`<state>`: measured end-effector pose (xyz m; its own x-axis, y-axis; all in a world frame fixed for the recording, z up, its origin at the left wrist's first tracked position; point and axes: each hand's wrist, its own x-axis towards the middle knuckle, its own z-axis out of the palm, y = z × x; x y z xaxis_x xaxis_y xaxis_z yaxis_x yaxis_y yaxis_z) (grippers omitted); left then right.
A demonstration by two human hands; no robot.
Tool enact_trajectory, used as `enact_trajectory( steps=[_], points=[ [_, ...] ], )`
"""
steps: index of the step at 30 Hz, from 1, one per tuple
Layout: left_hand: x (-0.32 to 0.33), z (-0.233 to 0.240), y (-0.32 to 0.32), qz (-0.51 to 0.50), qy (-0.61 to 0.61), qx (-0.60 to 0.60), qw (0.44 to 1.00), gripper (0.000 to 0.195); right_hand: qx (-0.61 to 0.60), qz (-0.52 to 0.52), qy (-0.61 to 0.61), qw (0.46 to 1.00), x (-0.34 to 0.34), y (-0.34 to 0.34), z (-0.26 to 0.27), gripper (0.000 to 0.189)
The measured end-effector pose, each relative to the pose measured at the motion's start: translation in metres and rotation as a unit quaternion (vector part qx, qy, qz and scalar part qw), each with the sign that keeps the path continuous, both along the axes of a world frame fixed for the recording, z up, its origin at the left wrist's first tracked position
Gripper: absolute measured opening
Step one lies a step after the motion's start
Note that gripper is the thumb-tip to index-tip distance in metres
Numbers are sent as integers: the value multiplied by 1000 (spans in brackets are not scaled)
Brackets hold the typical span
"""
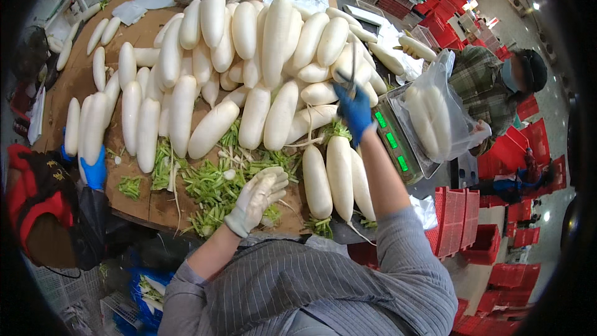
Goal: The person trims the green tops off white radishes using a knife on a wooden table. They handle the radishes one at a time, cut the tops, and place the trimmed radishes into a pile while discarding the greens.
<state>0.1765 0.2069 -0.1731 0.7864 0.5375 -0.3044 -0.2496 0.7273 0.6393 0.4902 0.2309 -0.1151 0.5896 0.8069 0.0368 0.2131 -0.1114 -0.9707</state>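
Observation:
My left hand [257, 198], in a pale, soiled glove, is held palm up with nothing in it. Below it lies a heap of cut green radish tops [214, 191]. My right hand [355, 112], in a blue glove, grips a metal bladed tool [353, 63]; blur hides whether it is a knife or scissors. The blade overlaps a white radish [347, 63] in view, but contact cannot be made out. Several white radishes [280, 32] are piled beyond both hands. Nearer me, a radish with a stub of green stalks [339, 179] lies between two others.
A scale with green lit digits [399, 137] stands at right. On it, a person [482, 72] holds a clear plastic bag [429, 112] of radishes. Another person's blue-gloved hand [94, 168] touches radishes at left. Red crates [452, 219] stand beside the table's right end.

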Motion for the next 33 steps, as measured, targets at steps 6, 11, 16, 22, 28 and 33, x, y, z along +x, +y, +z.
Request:
enact_trajectory(
  steps=[6, 11, 16, 22, 28, 33],
  points=[
    [39, -58, -10, -106, 53, -230, 966, 74, -308, 37, -198, 930, -102, -145, -56, 60],
    [68, -59, -19, -202, 74, -138, 967, 77, -137, -38, -360, 922, -160, -195, -66, 65],
    [80, -46, -25, -160, 89, -87, 979, 56, -155, 48, -39, 986, -175, -199, -42, 65],
    [47, 1, 2, -226, 68, 60, 970, 59, -91, 56, -71, 992, -119, -189, 7, 18],
    [5, 59, 17, -175, 284, 628, 703, 89, -110, 144, -289, 940, -92, -157, 46, 18],
    [-25, 71, 14, -83, 293, 674, 673, 87, -105, 206, -263, 937, -104, -153, 33, 20]
  ],
)
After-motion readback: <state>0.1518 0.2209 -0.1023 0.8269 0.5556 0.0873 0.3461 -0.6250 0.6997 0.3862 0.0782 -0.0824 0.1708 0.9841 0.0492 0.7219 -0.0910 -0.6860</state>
